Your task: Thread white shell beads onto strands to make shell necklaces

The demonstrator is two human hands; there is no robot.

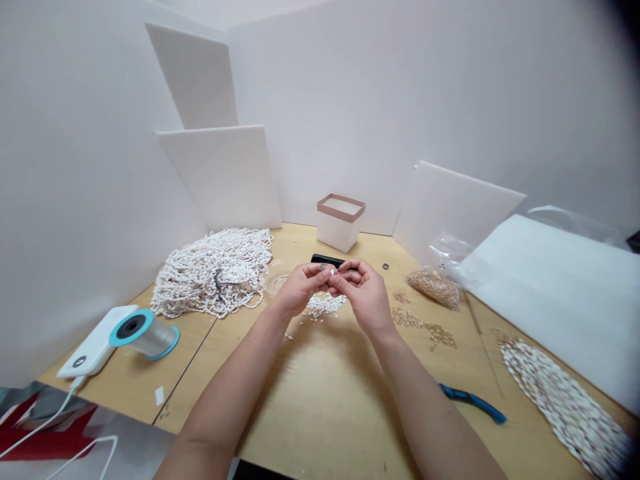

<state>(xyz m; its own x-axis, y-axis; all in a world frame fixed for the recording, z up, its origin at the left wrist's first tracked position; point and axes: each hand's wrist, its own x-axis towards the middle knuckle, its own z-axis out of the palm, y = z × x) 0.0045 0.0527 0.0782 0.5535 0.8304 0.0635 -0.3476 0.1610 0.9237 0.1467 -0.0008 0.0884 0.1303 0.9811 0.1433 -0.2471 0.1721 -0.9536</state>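
Note:
My left hand (303, 288) and my right hand (367, 297) meet over the middle of the table, fingers pinched. Between their tips shows a small white piece (333, 271), which looks like a bead; any thread on it is too fine to make out. Just below the fingers lies a loose pile of white beads (326, 305). Behind the hands is a black phone-like object (327, 260), partly hidden by them. To their left, a loop of clear line (276, 283) rests on the wood.
At left are a heap of white bead strands (210, 273), a spool of clear line (150, 335) and a white power bank (95, 343). A box (337, 230) stands behind. At right are gold beads (407, 318), a bag (435, 288), blue-handled pliers (473, 400) and more strands (560, 400).

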